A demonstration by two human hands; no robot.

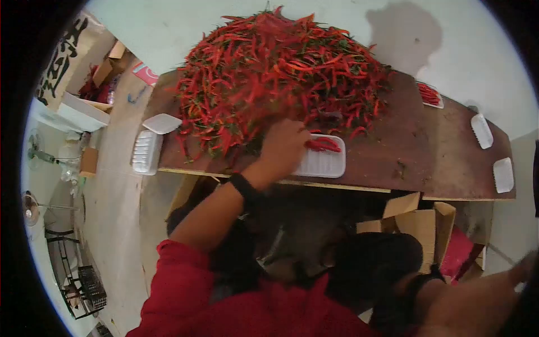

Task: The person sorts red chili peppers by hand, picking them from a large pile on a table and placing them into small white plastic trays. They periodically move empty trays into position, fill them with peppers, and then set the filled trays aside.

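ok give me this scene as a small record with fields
left grip: over the left part of a white tray; fingertips hidden, hold unclear
tray contents: a few red chillies near its far side
table: brown, heaped with a chilli pile
right grip: blurred, lower right, away from the tray; hold unclear

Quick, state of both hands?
Left hand: at white ribbed plastic tray, beside slender red chilies; grip unclear.
Right hand: blurred, lower right; cannot tell.
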